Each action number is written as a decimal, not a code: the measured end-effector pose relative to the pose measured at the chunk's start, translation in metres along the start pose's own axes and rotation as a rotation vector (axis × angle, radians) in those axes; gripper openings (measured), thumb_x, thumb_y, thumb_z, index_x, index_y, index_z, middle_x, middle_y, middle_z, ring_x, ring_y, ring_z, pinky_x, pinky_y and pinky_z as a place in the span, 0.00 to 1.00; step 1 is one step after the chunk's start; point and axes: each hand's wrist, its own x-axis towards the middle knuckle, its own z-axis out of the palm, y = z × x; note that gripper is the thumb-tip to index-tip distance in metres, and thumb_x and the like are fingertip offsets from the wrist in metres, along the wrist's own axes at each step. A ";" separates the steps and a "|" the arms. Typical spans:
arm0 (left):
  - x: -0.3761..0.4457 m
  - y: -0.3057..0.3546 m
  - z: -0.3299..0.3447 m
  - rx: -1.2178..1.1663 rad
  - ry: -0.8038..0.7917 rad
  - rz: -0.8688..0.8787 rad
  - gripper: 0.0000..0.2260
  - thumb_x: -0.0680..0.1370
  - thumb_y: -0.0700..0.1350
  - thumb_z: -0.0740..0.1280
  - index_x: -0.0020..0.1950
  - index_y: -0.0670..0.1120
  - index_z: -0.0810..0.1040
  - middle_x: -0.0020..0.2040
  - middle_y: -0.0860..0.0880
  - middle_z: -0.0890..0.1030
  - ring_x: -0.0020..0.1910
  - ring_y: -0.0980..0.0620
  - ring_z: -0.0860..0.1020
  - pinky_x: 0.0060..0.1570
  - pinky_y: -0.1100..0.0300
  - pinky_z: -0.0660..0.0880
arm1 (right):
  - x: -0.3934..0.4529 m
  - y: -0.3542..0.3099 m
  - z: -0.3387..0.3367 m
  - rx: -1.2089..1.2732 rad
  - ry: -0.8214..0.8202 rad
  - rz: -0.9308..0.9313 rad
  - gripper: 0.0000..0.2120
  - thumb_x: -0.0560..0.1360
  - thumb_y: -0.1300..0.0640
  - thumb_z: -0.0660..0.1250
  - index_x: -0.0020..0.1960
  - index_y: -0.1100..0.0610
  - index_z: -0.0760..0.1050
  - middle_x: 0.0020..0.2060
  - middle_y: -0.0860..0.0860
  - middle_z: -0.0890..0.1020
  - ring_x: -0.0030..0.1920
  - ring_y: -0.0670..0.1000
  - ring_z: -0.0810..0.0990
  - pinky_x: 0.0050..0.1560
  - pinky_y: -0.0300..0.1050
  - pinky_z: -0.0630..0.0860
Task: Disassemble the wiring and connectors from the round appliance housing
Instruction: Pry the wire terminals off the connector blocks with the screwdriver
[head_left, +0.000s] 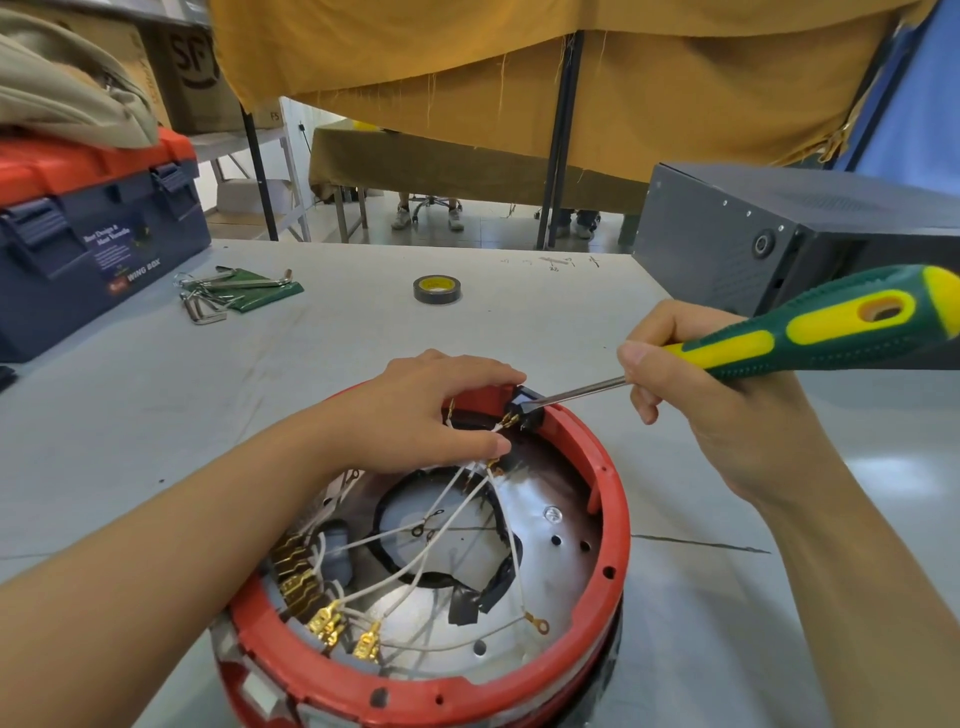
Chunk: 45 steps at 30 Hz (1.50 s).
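The round red housing (613, 525) lies open side up on the table in front of me. Several white wires (452, 499) with brass terminals cross its silver inside. A black connector block (527, 408) sits in the far rim. My left hand (431, 415) grips the far rim just left of the block, fingers curled over the edge and thumb inside by the wires. My right hand (701, 379) holds a green and yellow screwdriver (810, 332), whose tip touches the block.
A roll of black tape (437, 289) and a set of hex keys on a green pouch (234, 291) lie farther back on the table. A blue and red toolbox (88, 234) stands at the left. A dark metal case (779, 234) stands at the right.
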 end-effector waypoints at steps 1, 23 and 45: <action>0.000 0.000 0.000 0.002 0.001 0.002 0.25 0.75 0.58 0.66 0.70 0.64 0.63 0.67 0.64 0.68 0.66 0.58 0.63 0.67 0.57 0.61 | 0.000 -0.001 0.000 -0.010 -0.004 -0.004 0.12 0.70 0.47 0.64 0.32 0.51 0.72 0.25 0.52 0.74 0.28 0.51 0.73 0.33 0.42 0.70; 0.001 -0.003 0.001 0.006 0.005 0.008 0.26 0.74 0.58 0.67 0.70 0.64 0.63 0.68 0.63 0.68 0.67 0.58 0.63 0.68 0.55 0.62 | 0.005 0.013 -0.001 0.314 0.064 0.103 0.10 0.67 0.54 0.67 0.27 0.51 0.74 0.25 0.46 0.72 0.25 0.45 0.68 0.28 0.35 0.68; -0.003 0.007 0.000 -0.014 0.039 0.030 0.08 0.72 0.52 0.71 0.40 0.51 0.74 0.67 0.54 0.73 0.65 0.54 0.68 0.64 0.50 0.63 | 0.008 0.020 0.004 0.447 0.190 0.221 0.15 0.69 0.61 0.63 0.25 0.52 0.70 0.25 0.52 0.67 0.23 0.45 0.63 0.24 0.35 0.63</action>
